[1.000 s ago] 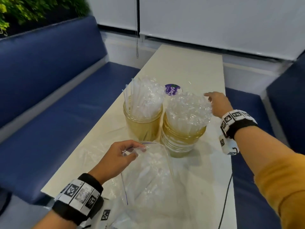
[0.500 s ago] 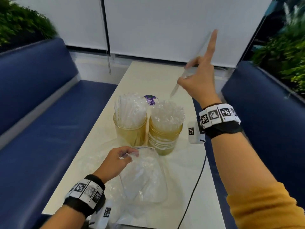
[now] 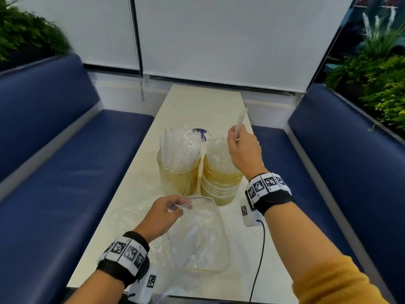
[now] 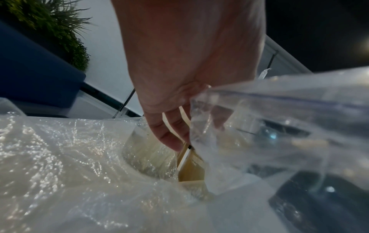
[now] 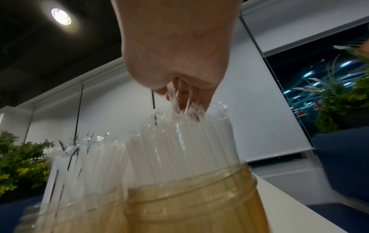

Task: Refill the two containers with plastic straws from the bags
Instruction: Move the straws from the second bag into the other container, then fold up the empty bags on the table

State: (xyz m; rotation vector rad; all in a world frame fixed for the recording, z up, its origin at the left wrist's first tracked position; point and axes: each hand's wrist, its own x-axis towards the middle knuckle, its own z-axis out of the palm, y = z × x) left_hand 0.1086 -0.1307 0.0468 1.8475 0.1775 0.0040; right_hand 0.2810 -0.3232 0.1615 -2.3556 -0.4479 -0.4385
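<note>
Two yellowish transparent jars are standing side by side, touching, in the middle of the white table (image 3: pixel 190 102). The left jar (image 3: pixel 178 175) and the right jar (image 3: pixel 221 185) are both holding dense bundles of wrapped clear straws standing upright. The right hand (image 3: pixel 244 150) is hovering over the right jar, pinching a single straw (image 3: pixel 240 120) that is pointing up and away. Nearer, the left hand (image 3: pixel 163 212) is pinching the open mouth of a clear zip bag (image 3: pixel 197 235), which is lying on the table and holding a few straws. Crumpled plastic film (image 4: pixel 66 157) is lying beside it.
</note>
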